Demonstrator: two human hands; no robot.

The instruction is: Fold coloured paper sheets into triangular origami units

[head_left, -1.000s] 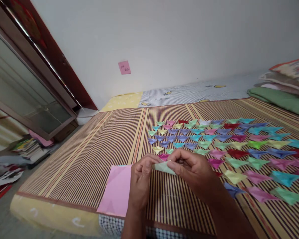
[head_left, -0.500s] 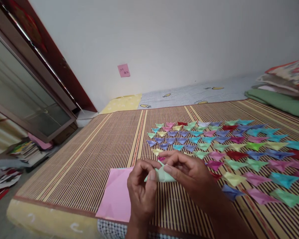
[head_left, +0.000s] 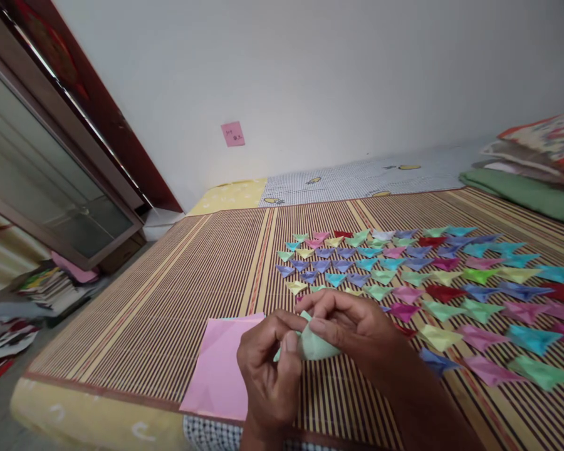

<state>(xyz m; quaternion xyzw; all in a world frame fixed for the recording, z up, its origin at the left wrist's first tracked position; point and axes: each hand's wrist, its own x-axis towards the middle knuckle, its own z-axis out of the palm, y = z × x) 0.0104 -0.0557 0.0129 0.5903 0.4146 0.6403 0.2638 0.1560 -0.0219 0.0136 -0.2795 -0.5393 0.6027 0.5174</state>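
Both my hands meet over the near edge of a striped bamboo mat (head_left: 178, 294). My left hand (head_left: 269, 369) and my right hand (head_left: 352, 332) pinch a small pale green folded paper (head_left: 316, 346) between their fingertips, held just above the mat. To the left of my left hand a stack of pink square paper (head_left: 220, 366) lies flat on the mat. Beyond my hands, several small folded paper pieces (head_left: 404, 269) in blue, green, pink, red and yellow lie in rows across the mat.
A white wall with a pink sticky note (head_left: 233, 133) stands behind the bed. Folded bedding and a pillow (head_left: 536, 169) lie at the far right. A glass-fronted cabinet (head_left: 42, 175) and piled books (head_left: 51, 285) are on the floor at left.
My hands have moved slightly nearer and lower with the green paper. The paper has turned in my fingers, from a thin strip seen edge-on to a broader face.
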